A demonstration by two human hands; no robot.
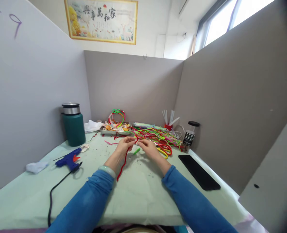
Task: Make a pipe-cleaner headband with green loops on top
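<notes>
Between my two hands is a red pipe cleaner [125, 160], its long tail hanging down toward the table under my left wrist. My left hand [124, 146] pinches it near its upper part, where it bends. The fingertips of my right hand [147, 148] are closed on the same red strand, very close to the left fingertips. Under the hands lies a short green piece [136, 151]. Beside my right hand are the yellow handle [163, 153] of a tool and a loop of red strand [167, 149].
A tangled heap of coloured pipe cleaners [158, 135] lies behind my hands, beside a metal tray [114, 132] of small pieces. A blue glue gun [69, 160] and green bottle [74, 127] stand left. At right are a black phone-like slab [198, 172] and a clear bottle [190, 136].
</notes>
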